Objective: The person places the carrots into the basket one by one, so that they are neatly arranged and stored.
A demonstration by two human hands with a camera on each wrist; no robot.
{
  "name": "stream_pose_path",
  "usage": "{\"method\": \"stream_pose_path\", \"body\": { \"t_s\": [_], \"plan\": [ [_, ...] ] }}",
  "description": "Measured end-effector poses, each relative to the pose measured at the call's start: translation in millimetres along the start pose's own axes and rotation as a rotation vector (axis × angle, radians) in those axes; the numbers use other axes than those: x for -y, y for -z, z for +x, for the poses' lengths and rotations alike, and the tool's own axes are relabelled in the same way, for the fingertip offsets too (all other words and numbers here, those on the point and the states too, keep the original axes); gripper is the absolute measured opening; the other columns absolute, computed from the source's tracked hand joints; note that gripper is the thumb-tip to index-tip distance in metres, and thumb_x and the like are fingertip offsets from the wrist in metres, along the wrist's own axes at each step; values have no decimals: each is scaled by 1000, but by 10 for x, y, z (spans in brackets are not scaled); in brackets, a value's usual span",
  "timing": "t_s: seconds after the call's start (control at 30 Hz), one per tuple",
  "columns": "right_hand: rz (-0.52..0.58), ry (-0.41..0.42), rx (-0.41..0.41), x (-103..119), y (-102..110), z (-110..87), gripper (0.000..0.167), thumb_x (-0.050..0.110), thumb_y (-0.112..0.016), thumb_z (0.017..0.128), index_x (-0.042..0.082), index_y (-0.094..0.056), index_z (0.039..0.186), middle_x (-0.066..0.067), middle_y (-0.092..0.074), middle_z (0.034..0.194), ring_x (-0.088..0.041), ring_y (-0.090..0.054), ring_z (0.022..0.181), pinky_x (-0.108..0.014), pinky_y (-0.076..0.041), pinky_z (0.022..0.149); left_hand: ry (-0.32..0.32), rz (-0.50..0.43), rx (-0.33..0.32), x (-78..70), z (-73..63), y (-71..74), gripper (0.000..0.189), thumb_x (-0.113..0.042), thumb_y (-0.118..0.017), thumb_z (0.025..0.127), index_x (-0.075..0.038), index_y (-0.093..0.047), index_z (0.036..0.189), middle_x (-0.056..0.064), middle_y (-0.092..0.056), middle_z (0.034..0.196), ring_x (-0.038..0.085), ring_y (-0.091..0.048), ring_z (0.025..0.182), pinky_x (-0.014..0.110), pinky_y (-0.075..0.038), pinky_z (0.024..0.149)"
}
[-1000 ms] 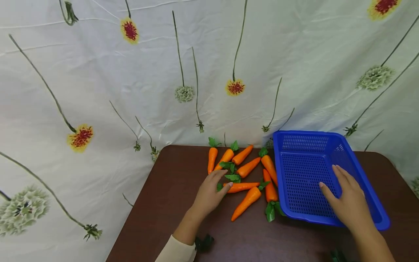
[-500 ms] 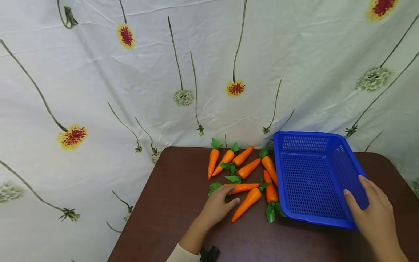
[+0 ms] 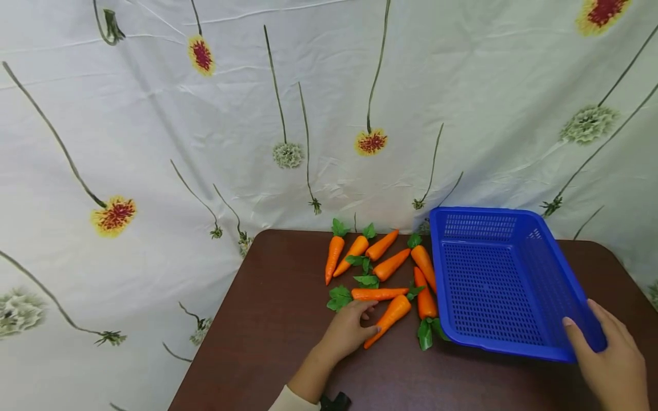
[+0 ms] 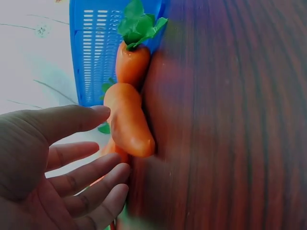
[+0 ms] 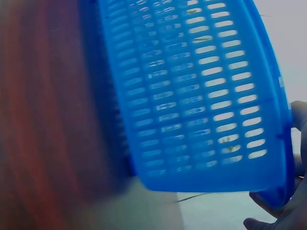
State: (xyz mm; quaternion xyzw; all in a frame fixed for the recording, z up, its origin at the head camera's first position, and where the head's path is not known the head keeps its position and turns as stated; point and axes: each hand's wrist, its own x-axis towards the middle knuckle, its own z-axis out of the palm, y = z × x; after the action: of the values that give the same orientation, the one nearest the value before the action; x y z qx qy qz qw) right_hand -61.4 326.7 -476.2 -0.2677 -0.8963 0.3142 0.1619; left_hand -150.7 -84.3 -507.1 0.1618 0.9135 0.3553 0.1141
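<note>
In the head view my left hand [image 3: 349, 328] is at the nearest carrot [image 3: 394, 311], thumb and fingers spread beside its narrow end. The left wrist view shows the thumb tip overlapping this orange carrot [image 4: 128, 120], the other fingers loosely bent. Behind it lies another carrot [image 4: 133, 64] with green leaves. My right hand [image 3: 614, 357] is at the near right corner of a blue plastic basket [image 3: 504, 349], thumb and fingers apart around the corner. From the right wrist, the basket's slotted wall [image 5: 192, 96] fills the view, with fingertips [image 5: 300, 115] right at its rim.
Several more carrots lie between the left hand and the basket, including a sideways carrot [image 3: 379, 294] and a leafy-ended carrot [image 3: 424, 299] against the basket. The brown table [image 3: 272, 297] meets a white flower-print cloth [image 3: 257, 114] at its far edge.
My left hand has come back toward me and slightly right, from the sideways carrot's leaves to the nearest carrot. My right hand has moved from over the basket to its near right corner.
</note>
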Motion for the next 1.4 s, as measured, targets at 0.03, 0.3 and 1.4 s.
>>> {"method": "stream_pose_path", "body": {
  "t_s": [0.03, 0.3, 1.4],
  "plan": [
    [8, -9, -2, -23, -10, -9, 67, 32, -57, 102, 8, -32, 159, -26, -30, 162, -49, -29, 148, -65, -25, 119, -3, -6, 3, -2, 5, -2, 53, -25, -79, 89, -12, -63, 138, 4, -68, 123, 16, -65, 104, 33, -56, 86],
    [117, -39, -34, -182, -107, -68, 68, 28, -62, 99, 22, -33, 160, -16, -31, 165, -42, -29, 151, -63, -25, 120, -13, -5, 43, -2, 30, -53, 55, -25, -81, 87, -13, -63, 138, 1, -69, 115, 11, -64, 98, 28, -54, 82],
    [207, 104, 77, -482, -144, -24, 85, 24, -67, 96, 28, -16, 164, -18, -12, 170, -42, -10, 156, -65, -9, 123, 2, 59, -21, 10, 5, -39, 41, -18, -73, 90, -8, -69, 129, 4, -68, 115, 12, -59, 90, 27, -50, 77]
  ]
}}
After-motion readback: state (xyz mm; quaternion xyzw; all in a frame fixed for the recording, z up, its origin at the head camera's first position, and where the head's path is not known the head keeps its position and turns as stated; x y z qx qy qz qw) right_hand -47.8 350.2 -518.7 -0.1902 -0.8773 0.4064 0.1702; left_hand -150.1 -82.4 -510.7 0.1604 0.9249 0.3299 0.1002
